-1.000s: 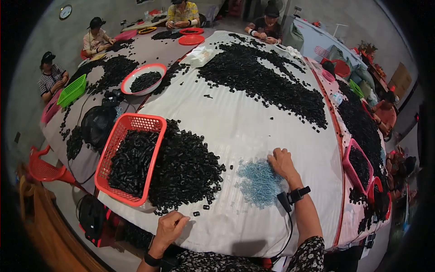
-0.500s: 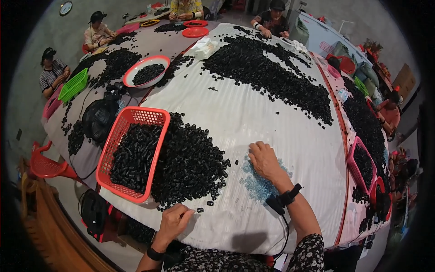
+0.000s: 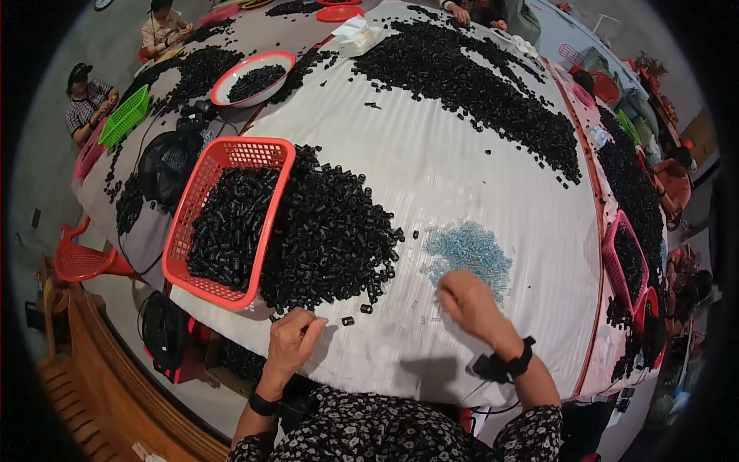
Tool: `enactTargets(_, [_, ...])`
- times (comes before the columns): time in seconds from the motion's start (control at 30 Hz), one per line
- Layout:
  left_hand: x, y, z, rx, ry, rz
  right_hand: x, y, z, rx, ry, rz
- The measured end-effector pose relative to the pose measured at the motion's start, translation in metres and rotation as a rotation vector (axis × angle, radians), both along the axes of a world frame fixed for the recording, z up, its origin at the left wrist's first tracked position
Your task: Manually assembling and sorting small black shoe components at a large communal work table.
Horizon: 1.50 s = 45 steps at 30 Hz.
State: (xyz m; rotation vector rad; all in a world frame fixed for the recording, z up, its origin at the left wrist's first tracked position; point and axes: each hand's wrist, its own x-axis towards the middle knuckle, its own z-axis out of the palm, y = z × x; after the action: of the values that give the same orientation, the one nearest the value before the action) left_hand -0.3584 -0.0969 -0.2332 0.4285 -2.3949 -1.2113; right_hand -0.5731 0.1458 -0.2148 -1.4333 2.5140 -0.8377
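Observation:
My left hand [image 3: 295,339] is at the table's near edge, fingers curled and thumb pressed in; whatever it may hold is hidden. Just beyond it spreads a heap of short black hollow cylinders [image 3: 331,239], with a few loose ones beside my fingers. My right hand [image 3: 471,304] is closed too, at the near side of a small pile of clear bluish pieces [image 3: 469,250], too tiny to name. What its fingertips pinch, if anything, cannot be seen. A red plastic basket [image 3: 275,223] full of the same black cylinders stands left of the heap.
A larger spread of black pieces [image 3: 477,92] covers the far side of the white cloth [image 3: 446,177]. A red-rimmed basin [image 3: 289,60] stands at the far left, a pink basket [image 3: 618,266] at the right. Other people sit around the tables. A red stool [image 3: 85,258] is at left.
My right hand has drawn back from the bluish pile toward me, uncovering it. My left hand stays closed near the same spot. The view has tipped downward slightly.

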Motion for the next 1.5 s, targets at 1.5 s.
enactTargets(1.5, [-0.082,0.027,-0.011,-0.688,-0.124,-0.448,0.100,0.022,-0.041,-0.226,0.065,-0.072])
